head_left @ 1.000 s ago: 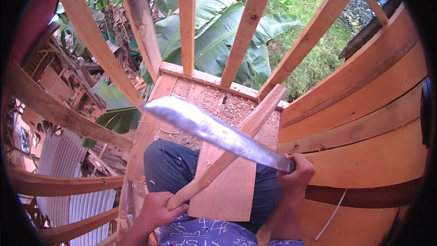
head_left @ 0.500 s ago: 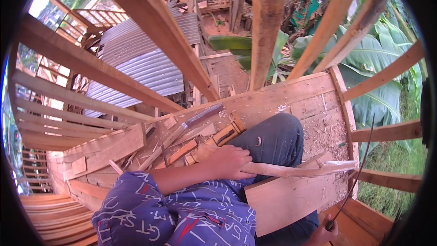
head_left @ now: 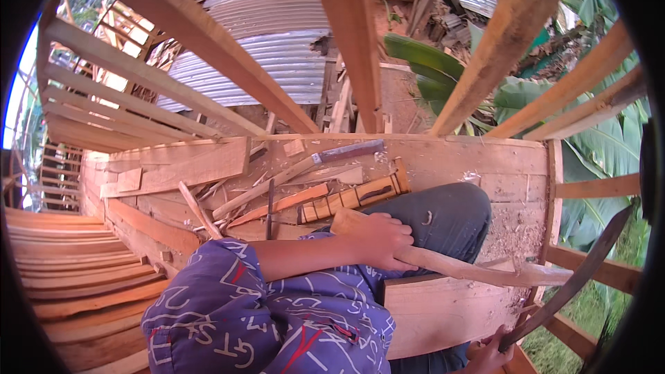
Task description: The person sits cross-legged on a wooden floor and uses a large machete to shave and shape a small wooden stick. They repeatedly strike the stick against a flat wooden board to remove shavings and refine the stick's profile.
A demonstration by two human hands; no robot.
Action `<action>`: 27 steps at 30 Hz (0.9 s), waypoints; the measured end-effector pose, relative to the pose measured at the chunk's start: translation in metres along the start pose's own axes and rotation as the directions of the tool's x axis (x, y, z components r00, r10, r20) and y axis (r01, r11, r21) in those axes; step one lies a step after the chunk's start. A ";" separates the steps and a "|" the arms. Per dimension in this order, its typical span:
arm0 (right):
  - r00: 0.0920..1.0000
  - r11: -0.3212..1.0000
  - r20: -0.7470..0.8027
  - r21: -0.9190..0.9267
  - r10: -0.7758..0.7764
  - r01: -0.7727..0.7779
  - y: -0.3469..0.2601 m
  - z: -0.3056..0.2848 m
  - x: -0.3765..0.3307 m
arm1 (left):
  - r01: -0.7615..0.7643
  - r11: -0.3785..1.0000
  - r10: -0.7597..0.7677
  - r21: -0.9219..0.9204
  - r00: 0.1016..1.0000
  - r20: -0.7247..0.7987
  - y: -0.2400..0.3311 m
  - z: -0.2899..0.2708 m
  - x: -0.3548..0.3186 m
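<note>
My left hand [head_left: 382, 241] is wrapped round a pale, partly shaved wooden stick [head_left: 485, 273]. The stick lies slightly aslant across my lap, its far end pointing right above a wide board [head_left: 450, 308]. At the lower right my right hand [head_left: 488, 352] grips a machete [head_left: 575, 280] by its lower end; the handle is mostly hidden in the fist. Its long, dark, curved blade slants up to the right, passing close to the stick's right end. I cannot tell whether the two touch.
Beyond my knee lie a wooden sheath with dark bands [head_left: 353, 196], a long-handled tool with a grey blade [head_left: 346, 152] and loose offcuts. Shavings litter the planks. Wooden posts [head_left: 353, 48] rise along the platform's edge, with corrugated roofing [head_left: 270, 62] and banana leaves outside.
The view has turned left, so the surroundings sit further right. The machete blade has swung lower and to the right, now showing its broad side. Both hands keep their holds.
</note>
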State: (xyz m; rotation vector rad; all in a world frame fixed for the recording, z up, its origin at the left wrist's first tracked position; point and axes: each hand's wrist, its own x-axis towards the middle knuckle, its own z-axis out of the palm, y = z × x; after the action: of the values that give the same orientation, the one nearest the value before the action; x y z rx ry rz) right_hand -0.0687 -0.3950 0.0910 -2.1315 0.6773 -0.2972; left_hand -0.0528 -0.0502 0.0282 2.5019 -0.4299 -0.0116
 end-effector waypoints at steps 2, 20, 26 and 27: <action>0.994 0.982 0.100 0.175 0.047 -0.064 0.016 -0.002 0.000 | -0.034 0.999 0.034 0.006 0.997 0.073 -0.005 -0.005 0.007; 0.985 0.954 0.034 -0.246 -0.168 0.171 -0.029 -0.001 -0.017 | -0.009 0.976 0.090 -0.216 0.925 0.370 -0.016 -0.031 0.034; 0.988 0.934 -0.037 -0.333 -0.147 0.127 -0.033 -0.010 0.004 | 0.001 0.979 0.081 -0.204 0.915 0.395 -0.026 -0.033 0.031; 0.996 0.945 0.004 -0.316 -0.088 0.085 -0.033 -0.009 0.003 | 0.007 0.982 0.070 -0.189 0.915 0.398 -0.024 -0.035 0.032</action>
State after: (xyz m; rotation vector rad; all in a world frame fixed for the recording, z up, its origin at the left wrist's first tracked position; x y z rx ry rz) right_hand -0.0582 -0.3868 0.1231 -2.4715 0.6739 -0.2599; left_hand -0.0114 -0.0216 0.0467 2.3000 -0.6068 -0.5408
